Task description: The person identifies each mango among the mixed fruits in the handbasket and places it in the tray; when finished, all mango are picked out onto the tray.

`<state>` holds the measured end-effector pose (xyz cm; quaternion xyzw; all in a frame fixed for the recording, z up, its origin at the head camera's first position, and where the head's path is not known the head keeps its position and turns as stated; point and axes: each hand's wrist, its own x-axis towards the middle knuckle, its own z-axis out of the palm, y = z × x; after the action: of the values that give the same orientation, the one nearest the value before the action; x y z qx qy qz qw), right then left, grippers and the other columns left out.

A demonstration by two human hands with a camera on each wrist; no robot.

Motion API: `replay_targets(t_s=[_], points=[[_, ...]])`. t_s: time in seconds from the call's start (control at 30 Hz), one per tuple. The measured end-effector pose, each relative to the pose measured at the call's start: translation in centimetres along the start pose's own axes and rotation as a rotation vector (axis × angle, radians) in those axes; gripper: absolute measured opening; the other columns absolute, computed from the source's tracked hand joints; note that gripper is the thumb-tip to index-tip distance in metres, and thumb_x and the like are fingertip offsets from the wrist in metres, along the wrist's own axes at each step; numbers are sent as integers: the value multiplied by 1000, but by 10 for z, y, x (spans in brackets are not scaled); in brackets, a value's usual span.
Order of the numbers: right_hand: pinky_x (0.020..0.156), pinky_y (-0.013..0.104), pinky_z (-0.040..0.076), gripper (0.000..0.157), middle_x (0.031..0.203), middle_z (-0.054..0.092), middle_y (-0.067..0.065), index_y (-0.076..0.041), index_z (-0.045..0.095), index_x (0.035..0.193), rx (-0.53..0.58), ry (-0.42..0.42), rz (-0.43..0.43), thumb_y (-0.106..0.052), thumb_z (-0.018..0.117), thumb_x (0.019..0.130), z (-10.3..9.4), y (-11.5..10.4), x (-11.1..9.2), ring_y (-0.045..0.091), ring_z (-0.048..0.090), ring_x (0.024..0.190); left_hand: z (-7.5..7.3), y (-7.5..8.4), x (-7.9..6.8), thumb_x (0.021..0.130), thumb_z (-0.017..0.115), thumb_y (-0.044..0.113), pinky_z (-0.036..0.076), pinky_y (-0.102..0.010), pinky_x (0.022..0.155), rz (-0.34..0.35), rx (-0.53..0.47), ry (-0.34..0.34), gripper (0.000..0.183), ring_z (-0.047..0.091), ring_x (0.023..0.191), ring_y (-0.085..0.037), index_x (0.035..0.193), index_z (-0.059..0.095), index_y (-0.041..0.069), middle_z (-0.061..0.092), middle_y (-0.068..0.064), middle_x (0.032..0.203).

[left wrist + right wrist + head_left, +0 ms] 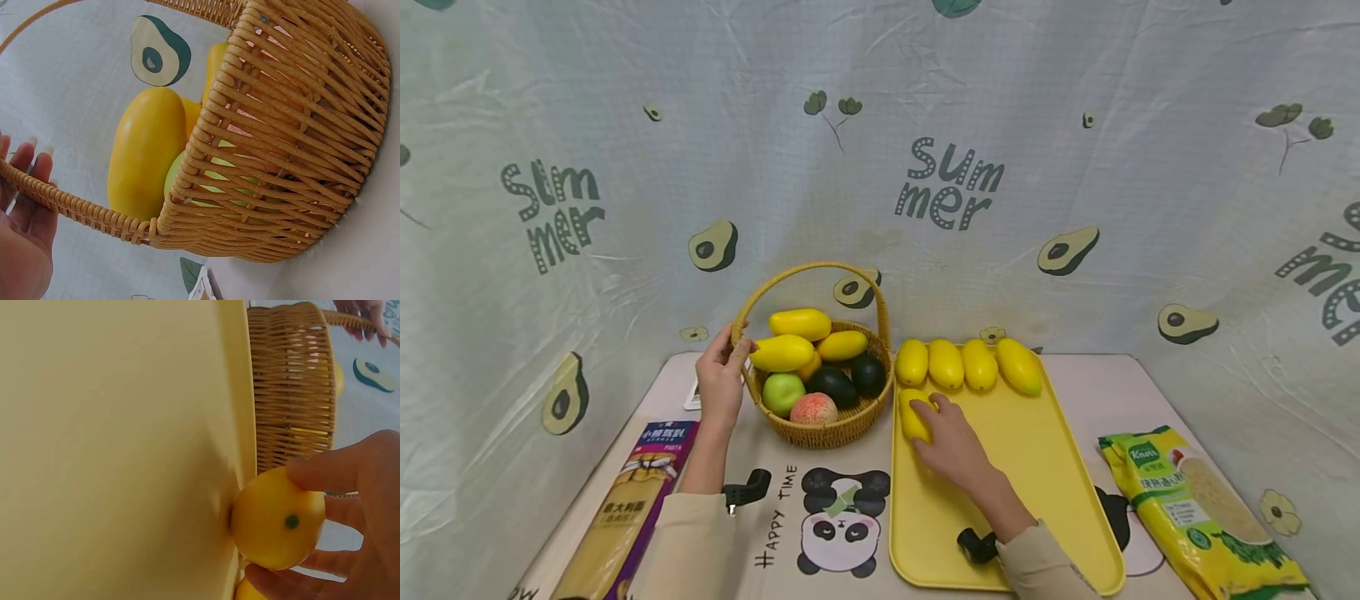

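Note:
My left hand (721, 372) holds the left side of the handle of a wicker basket (824, 435), thumb in front and fingers behind. Inside lie yellow mangoes (800, 324), a green apple (783, 394), a peach (814, 409) and dark avocados (833, 387); an orange fruit between them is partly covered. Over the tray's left side, my right hand (955, 442) grips a yellow mango (275, 519) between thumb and fingers. This mango touches the yellow tray (1000, 517) near its rim. Several more mangoes (946, 364) stand in a row along the tray's far end.
A purple pasta pack (632, 500) lies at the left, under the left forearm's side. On the right is a yellow-green Knorr bag (1202, 508). A printed curtain (850, 192) encloses the table. The basket's tall handle arches above the fruit.

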<state>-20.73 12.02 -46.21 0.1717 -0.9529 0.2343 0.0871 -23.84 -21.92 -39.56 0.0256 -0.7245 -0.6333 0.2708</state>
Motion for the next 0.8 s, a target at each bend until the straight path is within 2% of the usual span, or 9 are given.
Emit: replay_targets(t_s=[0.17, 0.4, 0.5, 0.8], points=[[89, 48, 52, 56, 134, 52, 19, -17, 60, 134, -12, 38, 12, -31, 78, 83, 3, -2, 3, 36, 54, 112, -1, 5, -1, 104, 52, 26, 42, -16, 93, -24, -11, -8, 36, 58, 98, -9, 136, 60, 13, 62, 3, 97], [78, 47, 54, 62, 133, 50, 16, -21, 63, 131, -28, 63, 58, -45, 82, 77, 7, -1, 5, 33, 53, 114, -2, 29, -10, 105, 50, 19, 42, -18, 94, -42, 6, -35, 36, 58, 99, -13, 137, 57, 6, 62, -8, 101], [73, 45, 54, 63, 132, 50, 14, -24, 63, 131, -40, 63, 70, -48, 82, 76, 8, 0, 5, 31, 52, 115, -2, 33, -12, 105, 49, 19, 41, -20, 97, -51, 9, -35, 35, 57, 100, -13, 137, 57, 6, 62, -9, 102], [81, 45, 54, 64, 134, 51, 11, -24, 63, 133, -15, 81, 85, -52, 79, 77, 6, 1, 3, 28, 51, 117, -1, 35, -12, 105, 49, 19, 41, -25, 100, -61, 30, -30, 35, 57, 98, -9, 137, 58, 8, 62, 0, 98]])
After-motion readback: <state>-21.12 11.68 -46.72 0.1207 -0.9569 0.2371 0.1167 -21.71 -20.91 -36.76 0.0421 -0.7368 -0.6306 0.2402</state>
